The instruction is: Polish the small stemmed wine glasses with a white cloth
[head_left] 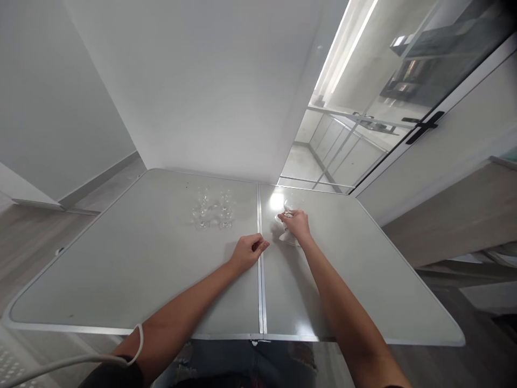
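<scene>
My right hand (297, 223) is closed around a white cloth (286, 235) and a clear glass (289, 206) on the grey folding table (153, 269), right of its centre seam. My left hand (246, 252) rests loosely curled on the table beside the seam, fingers bent with nothing visible in them. Several clear stemmed glasses (212, 210) stand in a small group at the back of the table's left half, away from both hands.
A white wall rises right behind the table. A glass door with a black handle (424, 126) stands at the back right. A white cable (81, 360) runs over my left forearm near the table's front edge.
</scene>
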Available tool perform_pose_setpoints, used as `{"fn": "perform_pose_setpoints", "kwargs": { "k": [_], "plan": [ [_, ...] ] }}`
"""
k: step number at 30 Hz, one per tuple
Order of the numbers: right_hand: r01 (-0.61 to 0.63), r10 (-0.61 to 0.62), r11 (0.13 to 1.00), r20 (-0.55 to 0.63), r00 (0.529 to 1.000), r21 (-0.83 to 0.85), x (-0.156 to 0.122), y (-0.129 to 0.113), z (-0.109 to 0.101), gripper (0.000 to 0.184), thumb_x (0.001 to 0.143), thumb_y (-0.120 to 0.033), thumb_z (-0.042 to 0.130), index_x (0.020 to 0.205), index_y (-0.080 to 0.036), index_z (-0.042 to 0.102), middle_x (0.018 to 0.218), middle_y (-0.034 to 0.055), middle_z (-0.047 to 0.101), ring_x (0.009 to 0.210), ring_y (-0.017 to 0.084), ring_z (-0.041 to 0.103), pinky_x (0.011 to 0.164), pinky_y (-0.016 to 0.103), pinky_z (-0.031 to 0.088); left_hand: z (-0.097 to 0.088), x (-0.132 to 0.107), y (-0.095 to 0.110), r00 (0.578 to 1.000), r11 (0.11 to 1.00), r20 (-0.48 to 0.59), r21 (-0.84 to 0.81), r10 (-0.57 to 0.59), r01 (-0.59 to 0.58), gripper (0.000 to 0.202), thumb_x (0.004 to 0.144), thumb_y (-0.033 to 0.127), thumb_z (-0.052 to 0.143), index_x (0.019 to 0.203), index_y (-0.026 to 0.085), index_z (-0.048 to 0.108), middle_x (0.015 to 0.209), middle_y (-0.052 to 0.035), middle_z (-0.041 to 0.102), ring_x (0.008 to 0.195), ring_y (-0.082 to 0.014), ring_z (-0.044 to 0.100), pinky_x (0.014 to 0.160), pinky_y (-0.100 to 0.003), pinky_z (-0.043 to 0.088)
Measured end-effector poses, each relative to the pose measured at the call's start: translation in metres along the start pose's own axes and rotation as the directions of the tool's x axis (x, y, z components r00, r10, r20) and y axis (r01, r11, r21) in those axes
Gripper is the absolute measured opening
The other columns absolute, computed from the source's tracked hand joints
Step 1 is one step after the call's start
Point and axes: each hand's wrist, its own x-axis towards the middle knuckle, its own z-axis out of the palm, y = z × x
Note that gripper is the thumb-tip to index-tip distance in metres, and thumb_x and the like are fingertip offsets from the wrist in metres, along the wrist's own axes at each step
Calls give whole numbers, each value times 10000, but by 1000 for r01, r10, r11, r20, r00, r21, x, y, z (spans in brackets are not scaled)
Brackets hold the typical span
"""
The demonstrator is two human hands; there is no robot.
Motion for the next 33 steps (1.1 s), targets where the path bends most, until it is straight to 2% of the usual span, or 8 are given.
{"fn": "perform_pose_setpoints", "kwargs": {
  "k": [11,15,18,20,23,27,29,33],
  "plan": [
    [-57,53,992,-37,998,-111,29,17,10,267,761,-399,714,872,-176,811,868,131,787,841,242,727,697,267,478,-1,2,3,1000,996,-21,-83,-21,19,366,981,481,492,775,193,584,611,42,420,559,-110,354,564,-251,295],
    [-118,115,985,-29,993,-127,21,14,-2,304,719,-430,760,900,-190,809,888,132,784,813,251,722,665,285,466,-1,0,2,999,998,-44,-60,-21,18,414,993,493,462,731,195,579,602,31,434,560,-119,369,562,-261,303],
    [-206,193,943,-75,978,-261,-1,4,-20,282,679,-447,802,783,-185,784,783,152,756,757,286,704,624,315,436,-2,-2,1,988,998,-155,-65,-24,14,469,1024,488,379,703,196,556,597,19,433,557,-129,383,570,-273,312],
    [-135,104,949,-123,987,-286,-20,-12,-29,215,753,-419,754,770,-205,766,684,126,712,735,281,685,640,326,419,-2,-2,-1,970,998,-241,-61,-27,12,468,1033,462,358,699,196,549,602,13,440,563,-133,396,579,-277,320],
    [159,-168,984,-117,979,-82,-48,-55,-30,179,847,-426,695,900,-267,758,619,62,644,724,265,638,694,339,394,1,2,-5,968,996,-239,15,-79,85,444,1009,411,424,637,191,525,567,18,438,549,-129,405,569,-274,311],
    [477,-487,868,48,872,139,-64,-120,0,223,870,-430,696,1065,-328,732,780,40,682,719,232,590,714,330,366,4,7,-17,970,978,-198,123,-144,171,316,887,285,573,588,186,541,538,13,507,540,-149,477,560,-276,352],
    [521,-540,840,138,831,152,-62,-143,23,306,867,-421,709,1160,-330,699,720,33,641,715,230,573,700,319,354,3,7,-24,962,986,-249,94,-110,137,59,789,211,646,737,182,645,687,-30,651,674,-212,606,623,-305,443],
    [541,-540,837,294,789,83,-51,-163,56,162,837,-345,752,966,-258,709,616,11,557,695,202,539,700,301,343,1,4,-32,907,995,-413,8,-88,100,356,689,155,702,1044,167,676,1022,-117,731,964,-312,672,770,-386,527]
  ]
}}
